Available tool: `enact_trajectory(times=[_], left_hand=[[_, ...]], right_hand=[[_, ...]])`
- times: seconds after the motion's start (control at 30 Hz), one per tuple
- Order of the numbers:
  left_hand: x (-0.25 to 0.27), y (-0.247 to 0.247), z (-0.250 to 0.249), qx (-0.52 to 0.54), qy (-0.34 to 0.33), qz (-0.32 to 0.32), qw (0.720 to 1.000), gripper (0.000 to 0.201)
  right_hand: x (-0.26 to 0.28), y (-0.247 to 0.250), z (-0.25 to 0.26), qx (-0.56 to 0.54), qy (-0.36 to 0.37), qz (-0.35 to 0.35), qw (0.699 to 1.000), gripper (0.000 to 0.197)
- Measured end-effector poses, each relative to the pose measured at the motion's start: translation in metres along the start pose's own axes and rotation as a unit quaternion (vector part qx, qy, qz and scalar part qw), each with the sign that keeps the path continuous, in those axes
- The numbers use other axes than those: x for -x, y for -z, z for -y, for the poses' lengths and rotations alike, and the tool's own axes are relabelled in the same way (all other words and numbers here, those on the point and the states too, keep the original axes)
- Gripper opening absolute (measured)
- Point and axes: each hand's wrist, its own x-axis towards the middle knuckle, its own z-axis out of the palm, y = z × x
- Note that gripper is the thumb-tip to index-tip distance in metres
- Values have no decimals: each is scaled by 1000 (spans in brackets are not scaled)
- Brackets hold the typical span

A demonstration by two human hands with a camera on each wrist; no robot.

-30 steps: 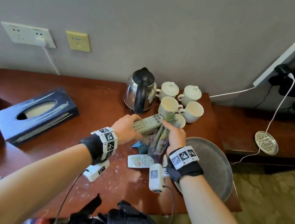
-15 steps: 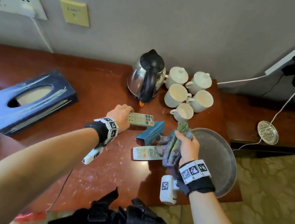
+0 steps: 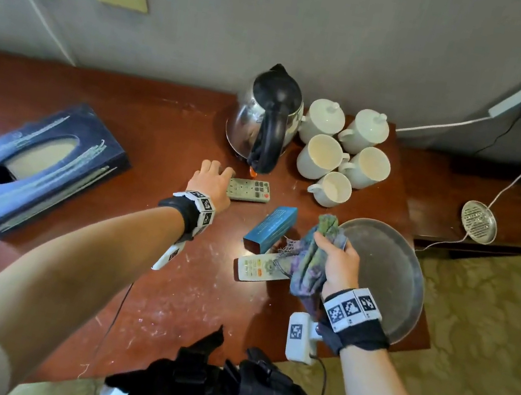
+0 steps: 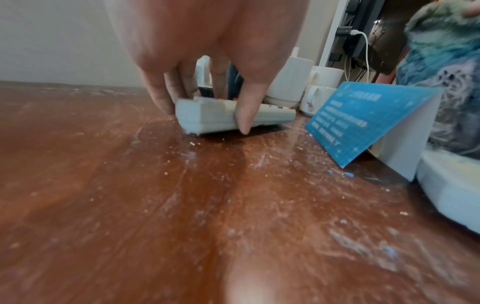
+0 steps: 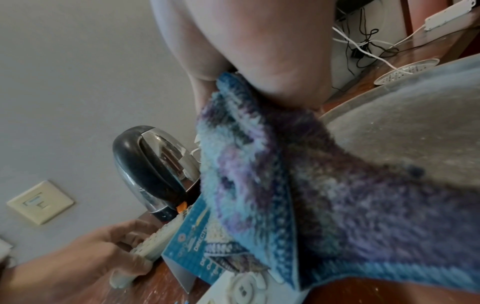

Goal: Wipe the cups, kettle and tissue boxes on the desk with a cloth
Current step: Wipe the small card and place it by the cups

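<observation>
Our left hand (image 3: pixel 211 180) holds the end of the gray remote (image 3: pixel 249 189), thumb on one side and fingers on the other, and the remote now lies flat on the desk (image 3: pixel 101 106), just at 6 o'clock from the kettle (image 3: pixel 268 115). A second ago we held it up in the air by the cloth. Our right hand (image 3: pixel 339 263) squeezes the bunched cloth (image 3: pixel 310 262) tight and has pulled back toward us, so it now sits over the white remote (image 3: pixel 257 266), beside the round tray (image 3: pixel 388 272). The two hands were close together before; now they are well apart, with the blue folded card (image 3: pixel 270 228) between them. The five white cups (image 3: pixel 323 158) stand at 3 o'clock from the kettle, same as before. The dark blue tissue box (image 3: pixel 38 165) lies far off at 9 o'clock.
</observation>
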Motion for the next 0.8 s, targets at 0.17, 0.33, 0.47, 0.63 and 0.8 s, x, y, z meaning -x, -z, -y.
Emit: enact_trajectory(times=[0.17, 0.33, 0.47, 0.63, 0.8], left_hand=[[-6, -5, 0, -20, -12, -2, 1000, 56], [-6, -6, -5, -4, -9, -10, 1000, 54], [4, -8, -5, 46, 7, -41, 998, 58], [33, -10, -20, 137, -34, 2, 990, 45], [52, -22, -45, 121, -132, 123, 976, 73]], right_hand=[[-4, -3, 6, -2, -9, 2, 1000, 20], [-4, 0, 10, 7, -7, 5, 1000, 18], [-8, 8, 18, 8, -1, 8, 1000, 20], [-13, 14, 27, 2, -3, 20, 1000, 13], [-14, 19, 28, -20, -18, 43, 999, 10]])
